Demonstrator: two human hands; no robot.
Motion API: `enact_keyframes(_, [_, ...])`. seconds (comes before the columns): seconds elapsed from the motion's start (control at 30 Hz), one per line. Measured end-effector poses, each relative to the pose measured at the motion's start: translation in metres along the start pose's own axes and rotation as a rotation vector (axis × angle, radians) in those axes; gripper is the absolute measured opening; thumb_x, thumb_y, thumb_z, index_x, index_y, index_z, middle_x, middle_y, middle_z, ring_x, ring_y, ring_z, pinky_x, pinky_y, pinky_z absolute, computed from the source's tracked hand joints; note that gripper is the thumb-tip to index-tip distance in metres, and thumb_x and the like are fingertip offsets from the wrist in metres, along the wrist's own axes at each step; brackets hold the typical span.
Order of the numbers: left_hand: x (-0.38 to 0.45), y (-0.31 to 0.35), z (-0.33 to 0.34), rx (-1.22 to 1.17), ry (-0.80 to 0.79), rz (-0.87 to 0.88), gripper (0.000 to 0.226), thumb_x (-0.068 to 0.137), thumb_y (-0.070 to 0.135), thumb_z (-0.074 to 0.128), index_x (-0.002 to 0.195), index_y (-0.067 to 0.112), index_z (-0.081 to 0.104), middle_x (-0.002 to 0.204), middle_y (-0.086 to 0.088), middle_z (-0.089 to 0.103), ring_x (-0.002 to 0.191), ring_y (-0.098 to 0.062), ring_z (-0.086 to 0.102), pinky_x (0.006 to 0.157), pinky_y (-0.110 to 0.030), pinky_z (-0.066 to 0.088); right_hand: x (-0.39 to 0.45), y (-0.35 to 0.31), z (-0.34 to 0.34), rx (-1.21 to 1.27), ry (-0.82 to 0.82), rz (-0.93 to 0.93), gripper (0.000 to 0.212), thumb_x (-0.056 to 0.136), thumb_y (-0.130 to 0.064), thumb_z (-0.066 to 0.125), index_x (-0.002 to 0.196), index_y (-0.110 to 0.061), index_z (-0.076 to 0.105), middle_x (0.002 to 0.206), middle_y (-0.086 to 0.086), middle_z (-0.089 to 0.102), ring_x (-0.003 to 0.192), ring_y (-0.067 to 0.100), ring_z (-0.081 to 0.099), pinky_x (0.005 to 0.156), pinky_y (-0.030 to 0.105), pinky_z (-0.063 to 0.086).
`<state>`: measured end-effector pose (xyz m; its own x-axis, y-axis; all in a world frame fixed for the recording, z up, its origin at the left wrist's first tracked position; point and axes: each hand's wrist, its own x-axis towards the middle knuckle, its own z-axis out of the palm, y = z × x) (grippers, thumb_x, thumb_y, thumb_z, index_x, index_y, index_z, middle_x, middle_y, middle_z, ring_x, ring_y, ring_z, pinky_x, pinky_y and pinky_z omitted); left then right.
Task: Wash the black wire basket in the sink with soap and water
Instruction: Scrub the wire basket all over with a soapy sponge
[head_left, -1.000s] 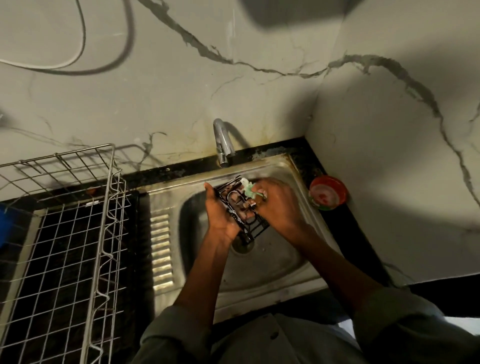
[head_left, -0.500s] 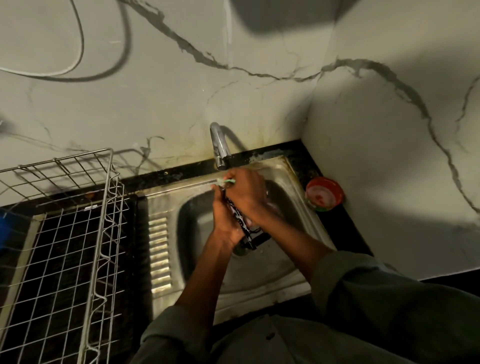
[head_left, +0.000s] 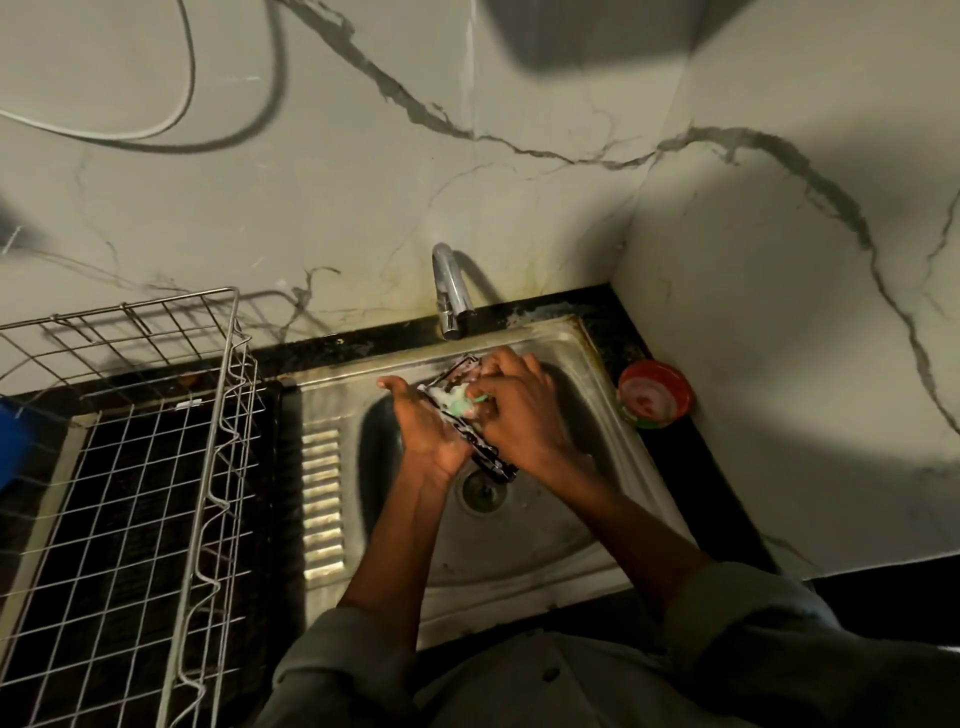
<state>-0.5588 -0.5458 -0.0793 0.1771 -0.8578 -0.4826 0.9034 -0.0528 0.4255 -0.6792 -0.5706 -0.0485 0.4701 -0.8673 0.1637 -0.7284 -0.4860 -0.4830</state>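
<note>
Since half a second ago I see my right hand (head_left: 519, 415) has slid off the basket's top edge to its face, and the black wire basket (head_left: 480, 447) has tipped back so more of its grid shows. In the head view, the basket is a thin, dark wire grid, streaked with white foam, held tilted over the round basin of the stainless steel sink (head_left: 519, 545), just above the drain (head_left: 483, 491). My left hand (head_left: 426, 431) cups its left side, fingers curled round the wires. My right hand's fingers pinch a green, sudsy scrubber (head_left: 460, 402) against the grid. The curved chrome tap (head_left: 452, 291) stands just behind. A silver wire dish rack (head_left: 156, 467) sits on the black tabletop (head_left: 670, 467) at left; a small red bowl (head_left: 655, 395) sits at right, near the marble-veined wall (head_left: 519, 182).
</note>
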Motion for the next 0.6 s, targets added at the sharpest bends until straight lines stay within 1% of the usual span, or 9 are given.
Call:
enact_keyframes(0.03, [0.001, 0.004, -0.001, -0.015, 0.025, 0.003, 0.108, 0.089, 0.090, 0.032, 0.152, 0.004, 0.048, 0.147, -0.027, 0.057, 0.133, -0.043, 0.059, 0.108, -0.053, 0.050, -0.007, 0.011, 0.000, -0.038, 0.005, 0.019, 0.024, 0.081, -0.018, 0.075, 0.101, -0.032, 0.075, 0.120, -0.008, 0.052, 0.113, 0.018, 0.043, 0.093, 0.038, 0.040])
enact_keyframes(0.1, [0.003, 0.005, -0.001, -0.042, 0.069, -0.004, 0.108, 0.088, 0.091, 0.035, 0.152, 0.005, 0.047, 0.143, -0.025, 0.061, 0.128, -0.043, 0.062, 0.105, -0.057, 0.052, -0.014, 0.028, 0.006, 0.057, 0.062, 0.138, 0.022, 0.084, -0.016, 0.076, 0.102, -0.029, 0.072, 0.121, -0.005, 0.051, 0.115, 0.018, 0.046, 0.092, 0.036, 0.041])
enact_keyframes(0.2, [0.006, 0.003, 0.000, -0.007, 0.107, -0.002, 0.110, 0.085, 0.093, 0.035, 0.145, 0.004, 0.055, 0.135, -0.022, 0.066, 0.126, -0.041, 0.062, 0.113, -0.061, 0.044, -0.014, 0.032, 0.017, 0.457, 0.068, 0.409, 0.014, 0.097, -0.010, 0.062, 0.110, -0.015, 0.065, 0.121, 0.007, 0.058, 0.110, 0.021, 0.059, 0.084, 0.030, 0.046])
enact_keyframes(0.27, [0.005, 0.001, 0.002, 0.046, 0.148, -0.002, 0.111, 0.082, 0.096, 0.035, 0.142, 0.006, 0.059, 0.130, -0.023, 0.069, 0.121, -0.043, 0.064, 0.110, -0.062, 0.045, -0.016, 0.030, 0.018, 0.683, 0.071, 0.558, 0.012, 0.101, -0.010, 0.054, 0.109, -0.014, 0.061, 0.113, 0.011, 0.064, 0.106, 0.027, 0.063, 0.084, 0.038, 0.053])
enact_keyframes(0.33, [0.003, -0.005, 0.005, 0.128, 0.156, 0.002, 0.111, 0.081, 0.097, 0.032, 0.142, 0.008, 0.062, 0.138, -0.024, 0.066, 0.128, -0.046, 0.061, 0.112, -0.060, 0.044, -0.015, 0.026, 0.018, 0.814, 0.095, 0.629, 0.010, 0.102, -0.012, 0.050, 0.105, -0.015, 0.060, 0.107, 0.011, 0.067, 0.101, 0.027, 0.064, 0.087, 0.041, 0.053])
enact_keyframes(0.4, [-0.004, -0.018, 0.014, 0.216, 0.128, 0.009, 0.107, 0.085, 0.094, 0.029, 0.140, 0.010, 0.064, 0.140, -0.022, 0.065, 0.130, -0.042, 0.062, 0.108, -0.054, 0.051, -0.011, 0.018, 0.016, 0.886, 0.132, 0.664, 0.011, 0.101, -0.017, 0.050, 0.101, -0.019, 0.060, 0.106, 0.009, 0.069, 0.099, 0.024, 0.065, 0.087, 0.040, 0.054])
enact_keyframes(0.5, [-0.016, -0.033, 0.026, 0.339, 0.038, 0.024, 0.097, 0.093, 0.086, 0.019, 0.138, 0.013, 0.065, 0.131, -0.017, 0.072, 0.113, -0.030, 0.074, 0.087, -0.040, 0.062, -0.002, 0.010, 0.017, 0.946, 0.134, 0.730, 0.024, 0.097, -0.027, 0.045, 0.110, -0.020, 0.064, 0.109, 0.004, 0.072, 0.100, 0.022, 0.069, 0.092, 0.047, 0.058])
enact_keyframes(0.57, [-0.017, -0.036, 0.021, 0.419, 0.004, 0.015, 0.097, 0.094, 0.085, 0.012, 0.145, 0.018, 0.060, 0.132, -0.013, 0.072, 0.105, -0.023, 0.077, 0.083, -0.038, 0.062, -0.001, 0.008, 0.015, 0.989, 0.102, 0.762, 0.028, 0.099, -0.031, 0.044, 0.115, -0.019, 0.065, 0.109, 0.003, 0.073, 0.099, 0.022, 0.071, 0.091, 0.047, 0.059])
enact_keyframes(0.6, [-0.014, -0.034, 0.016, 0.431, -0.007, 0.004, 0.097, 0.093, 0.085, 0.009, 0.147, 0.022, 0.058, 0.135, -0.013, 0.070, 0.106, -0.022, 0.077, 0.087, -0.040, 0.061, -0.002, 0.009, 0.012, 1.006, 0.096, 0.766, 0.027, 0.101, -0.030, 0.045, 0.115, -0.019, 0.065, 0.108, 0.003, 0.074, 0.099, 0.022, 0.071, 0.090, 0.045, 0.059])
